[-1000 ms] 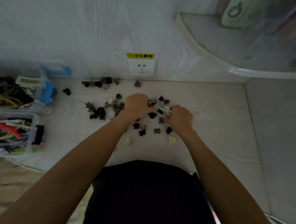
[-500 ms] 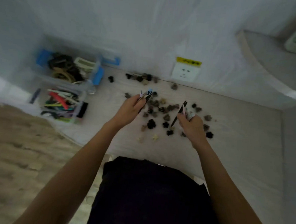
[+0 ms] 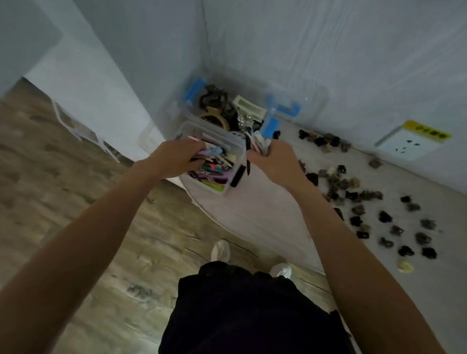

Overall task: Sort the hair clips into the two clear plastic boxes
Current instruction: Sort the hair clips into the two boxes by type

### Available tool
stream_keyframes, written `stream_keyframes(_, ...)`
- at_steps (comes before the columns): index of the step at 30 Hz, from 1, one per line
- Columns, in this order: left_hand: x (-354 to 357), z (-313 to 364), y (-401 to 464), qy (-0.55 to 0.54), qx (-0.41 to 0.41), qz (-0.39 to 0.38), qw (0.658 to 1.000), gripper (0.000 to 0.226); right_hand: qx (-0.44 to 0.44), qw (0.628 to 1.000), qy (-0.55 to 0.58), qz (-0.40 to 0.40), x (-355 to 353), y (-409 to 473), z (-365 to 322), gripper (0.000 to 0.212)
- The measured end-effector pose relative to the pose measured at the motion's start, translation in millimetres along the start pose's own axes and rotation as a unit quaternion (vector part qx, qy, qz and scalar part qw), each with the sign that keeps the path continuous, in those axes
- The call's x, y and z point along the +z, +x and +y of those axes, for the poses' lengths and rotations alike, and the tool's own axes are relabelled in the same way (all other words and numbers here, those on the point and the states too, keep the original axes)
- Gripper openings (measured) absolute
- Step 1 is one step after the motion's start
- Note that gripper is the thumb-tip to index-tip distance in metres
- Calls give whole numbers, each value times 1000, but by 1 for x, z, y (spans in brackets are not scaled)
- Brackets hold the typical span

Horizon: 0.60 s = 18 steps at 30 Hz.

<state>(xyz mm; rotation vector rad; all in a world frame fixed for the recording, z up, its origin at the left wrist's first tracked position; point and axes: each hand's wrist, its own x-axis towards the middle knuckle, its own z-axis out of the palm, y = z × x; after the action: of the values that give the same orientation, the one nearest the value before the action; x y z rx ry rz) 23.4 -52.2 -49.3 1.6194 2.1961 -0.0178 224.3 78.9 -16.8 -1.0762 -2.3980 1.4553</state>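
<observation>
Two clear plastic boxes stand at the table's left end. The near box point(image 3: 230, 145) holds several coloured flat clips. The far box point(image 3: 317, 100), with blue latches, holds larger dark and tan clips. My left hand point(image 3: 177, 153) is over the near box, closed on flat hair clips point(image 3: 215, 150). My right hand point(image 3: 275, 160) is just right of that box's rim, closed on a bunch of flat clips point(image 3: 256, 142). Several small dark and tan claw clips point(image 3: 361, 206) lie scattered on the table to the right.
The pale table point(image 3: 265, 211) has a curved front edge, with wood floor and my white shoes point(image 3: 220, 250) below. A wall socket with a yellow label point(image 3: 412, 142) is at the back right. Walls close in behind the boxes.
Both hands lifted flat clips from the scattered pile and carried them left to the near box. My view swung left and down with them.
</observation>
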Motion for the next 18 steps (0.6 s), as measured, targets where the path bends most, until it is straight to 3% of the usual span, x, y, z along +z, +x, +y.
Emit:
stream_keyframes(2,1,-9,6,-24,62,-30,997,16,-12,998,-65,-16,12,10,-15,42)
stream_keyframes(5,4,-17,8,-84,77,-44,992,36,-16,991,-130,-17,28,20,-30,44)
stream_keyframes(7,5,-25,3,-101,62,-10,993,43,-11,981,-194,-11,39,30,-37,36)
stream_keyframes(10,9,-35,-14,-115,40,107,987,32,-22,955,-295,-6,60,45,-44,19)
stream_keyframes(12,13,-38,-27,-123,13,179,976,26,-36,939,-341,-3,76,55,-48,23)
stream_keyframes(15,21,-43,-39,-145,-12,196,970,28,-38,913,-406,-36,95,63,-48,35)
stream_keyframes(18,27,-47,-44,-148,3,195,970,30,-30,912,-405,-59,107,56,-42,43)
